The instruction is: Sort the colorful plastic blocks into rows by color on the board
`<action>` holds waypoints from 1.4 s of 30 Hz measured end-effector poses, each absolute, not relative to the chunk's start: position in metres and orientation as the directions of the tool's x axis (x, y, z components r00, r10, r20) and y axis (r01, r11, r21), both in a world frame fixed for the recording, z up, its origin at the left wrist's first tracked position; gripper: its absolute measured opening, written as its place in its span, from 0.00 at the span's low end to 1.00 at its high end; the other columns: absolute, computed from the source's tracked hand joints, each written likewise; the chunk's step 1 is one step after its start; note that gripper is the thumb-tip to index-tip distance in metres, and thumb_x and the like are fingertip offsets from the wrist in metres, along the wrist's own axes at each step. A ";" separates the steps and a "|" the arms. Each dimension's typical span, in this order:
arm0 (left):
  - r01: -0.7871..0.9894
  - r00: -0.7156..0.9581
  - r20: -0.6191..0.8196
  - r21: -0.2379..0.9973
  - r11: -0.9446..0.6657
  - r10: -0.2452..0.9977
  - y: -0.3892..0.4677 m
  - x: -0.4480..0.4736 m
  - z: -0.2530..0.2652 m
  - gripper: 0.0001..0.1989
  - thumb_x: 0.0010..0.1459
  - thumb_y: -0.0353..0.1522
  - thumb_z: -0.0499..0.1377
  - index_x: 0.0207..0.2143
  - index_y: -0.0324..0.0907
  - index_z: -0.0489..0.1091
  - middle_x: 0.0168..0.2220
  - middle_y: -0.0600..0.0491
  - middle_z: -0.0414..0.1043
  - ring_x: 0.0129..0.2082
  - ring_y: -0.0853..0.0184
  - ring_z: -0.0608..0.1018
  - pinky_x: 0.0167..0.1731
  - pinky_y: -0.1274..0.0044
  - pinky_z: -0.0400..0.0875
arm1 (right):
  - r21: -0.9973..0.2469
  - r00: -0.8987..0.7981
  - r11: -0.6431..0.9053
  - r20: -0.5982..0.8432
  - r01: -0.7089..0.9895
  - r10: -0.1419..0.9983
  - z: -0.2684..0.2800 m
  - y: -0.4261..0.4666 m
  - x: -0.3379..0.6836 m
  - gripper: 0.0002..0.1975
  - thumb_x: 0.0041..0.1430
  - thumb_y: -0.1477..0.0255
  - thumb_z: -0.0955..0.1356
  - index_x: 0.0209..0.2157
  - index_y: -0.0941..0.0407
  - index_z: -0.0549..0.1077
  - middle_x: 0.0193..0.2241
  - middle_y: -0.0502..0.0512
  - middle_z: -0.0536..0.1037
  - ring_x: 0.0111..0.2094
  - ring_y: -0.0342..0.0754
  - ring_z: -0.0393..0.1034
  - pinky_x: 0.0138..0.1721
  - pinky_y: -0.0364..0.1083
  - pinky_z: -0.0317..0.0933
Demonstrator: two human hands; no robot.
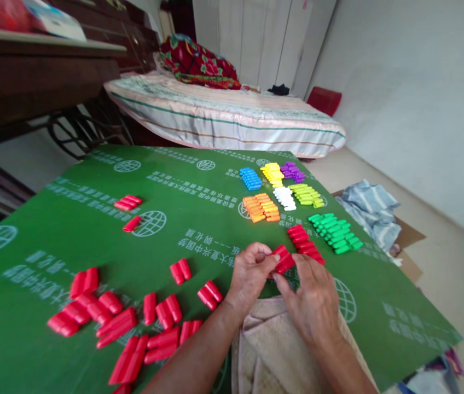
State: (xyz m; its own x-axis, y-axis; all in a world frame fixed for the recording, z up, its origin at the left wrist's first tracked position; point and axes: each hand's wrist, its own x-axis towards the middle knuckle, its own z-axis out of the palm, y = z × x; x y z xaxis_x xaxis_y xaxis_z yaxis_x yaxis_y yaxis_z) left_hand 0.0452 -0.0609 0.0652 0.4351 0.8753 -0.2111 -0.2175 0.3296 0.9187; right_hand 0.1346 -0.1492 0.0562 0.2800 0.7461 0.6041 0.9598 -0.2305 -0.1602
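Note:
Small red plastic tubes (284, 259), held side by side, are pinched between the thumb and fingers of my left hand (252, 273). My right hand (312, 290) has its thumb and fingertips closed around the lower right edge of the same pieces. Just beyond my right fingers lies a neat row of red tubes (305, 244) on the green board. Loose red tubes (123, 326), mostly in joined pairs, are scattered to the left of my left forearm. A few more red tubes (128, 203) rest farther off at the left.
Sorted groups of blue (250, 179), yellow (272, 174), purple (293, 172), orange (260, 207), white (284, 198), lime (306, 195) and green pieces (335, 232) lie at the board's far right. A beige cloth (262, 350) is below my hands. A bed (224, 117) stands behind the board.

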 end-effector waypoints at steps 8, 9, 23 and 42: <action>-0.167 0.470 -0.217 0.930 0.328 0.855 -0.062 0.046 0.067 0.16 0.45 0.42 0.64 0.30 0.41 0.68 0.24 0.55 0.75 0.22 0.70 0.77 0.22 0.80 0.69 | -0.406 0.441 -0.246 0.507 0.880 0.740 0.062 -0.144 0.177 0.21 0.56 0.57 0.66 0.43 0.60 0.73 0.39 0.63 0.77 0.38 0.54 0.71 0.39 0.51 0.64; -0.163 0.471 -0.217 0.931 0.326 0.855 -0.061 0.047 0.066 0.15 0.46 0.42 0.63 0.30 0.41 0.67 0.25 0.54 0.75 0.21 0.70 0.77 0.21 0.80 0.69 | -0.412 0.475 -0.287 0.488 0.865 0.732 0.063 -0.142 0.186 0.23 0.54 0.56 0.66 0.43 0.60 0.73 0.39 0.63 0.77 0.36 0.54 0.71 0.37 0.51 0.64; -0.156 0.482 -0.185 0.944 0.291 0.857 -0.061 0.051 0.055 0.12 0.45 0.39 0.62 0.30 0.41 0.66 0.22 0.57 0.73 0.19 0.72 0.75 0.19 0.81 0.66 | -0.299 0.605 -0.530 0.296 0.793 0.739 0.065 -0.127 0.216 0.26 0.50 0.54 0.66 0.42 0.60 0.75 0.37 0.62 0.77 0.31 0.52 0.70 0.33 0.49 0.60; -0.153 0.474 -0.196 0.942 0.299 0.858 -0.064 0.048 0.062 0.10 0.46 0.37 0.62 0.29 0.41 0.68 0.22 0.57 0.74 0.19 0.73 0.75 0.21 0.81 0.67 | -0.283 0.608 -0.539 0.319 0.793 0.727 0.065 -0.134 0.217 0.31 0.51 0.50 0.65 0.46 0.60 0.74 0.36 0.62 0.78 0.28 0.51 0.68 0.31 0.50 0.60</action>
State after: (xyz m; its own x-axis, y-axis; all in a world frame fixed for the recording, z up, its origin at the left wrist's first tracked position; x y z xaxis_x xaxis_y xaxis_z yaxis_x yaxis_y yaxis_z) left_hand 0.0484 -0.0643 0.0625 0.4741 0.8584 -0.1958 -0.1529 0.2993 0.9418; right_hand 0.2170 -0.1340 0.0649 0.6081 0.7269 0.3191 0.7931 -0.5394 -0.2829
